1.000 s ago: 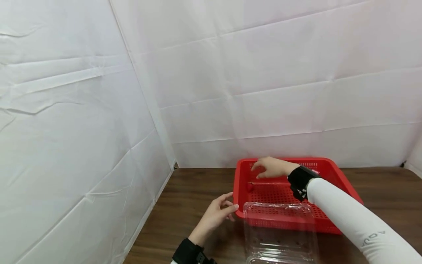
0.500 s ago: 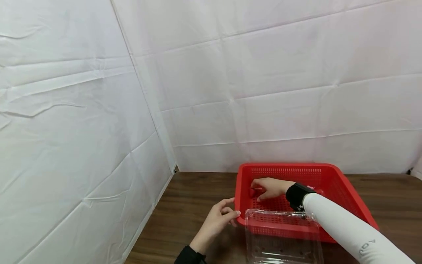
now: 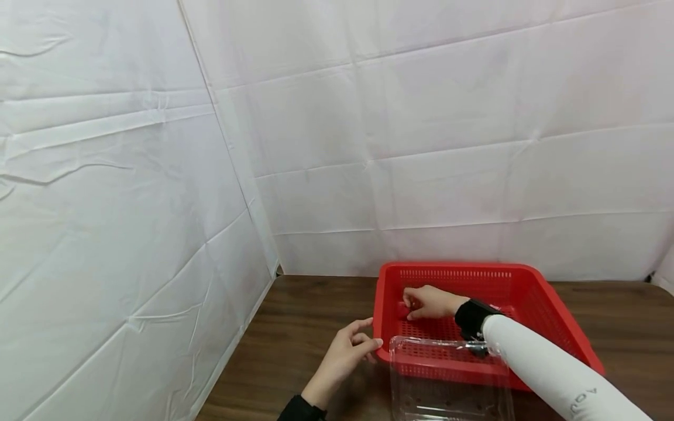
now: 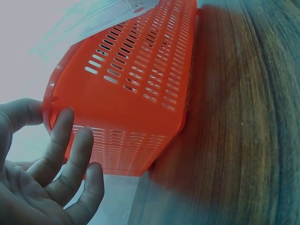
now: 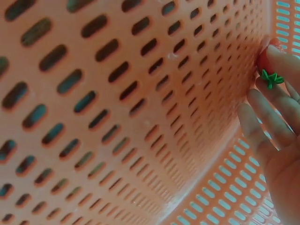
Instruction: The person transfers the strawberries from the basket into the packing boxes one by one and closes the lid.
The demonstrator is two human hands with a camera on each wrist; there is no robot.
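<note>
Red plastic basket (image 3: 526, 304) with slotted walls stands on the dark wooden bench (image 3: 305, 316), close to the white sheeted backdrop (image 3: 158, 175). Your right hand (image 3: 429, 302) reaches inside the basket, near its left wall, and your fingers (image 5: 262, 122) are curled round a small red strawberry (image 5: 263, 60); the right wrist view shows its green leafy cap (image 5: 271, 78) between your fingertips, with the fruit pressed close against the slotted wall. In the head view the strawberry (image 3: 402, 309) shows only as a red spot under your fingers, low in the left part of the basket. Whether it rests on the basket floor cannot be told.

Your left hand (image 3: 347, 354) lies outside the basket at its near left corner. Its fingers (image 4: 70, 150) are loosely spread and only slightly bent, holding nothing; the thumb (image 4: 21, 112) sits at the rim corner, and the fingertips are at, or just beside, the outer wall.

Clear plastic box (image 3: 447, 386), lid open, stands on the bench directly in front of the basket, its raised lid leaning against the basket's near wall. Your right forearm, in a white sleeve (image 3: 547, 374) with a black wrist strap (image 3: 471, 316), passes over this box into the basket.
</note>
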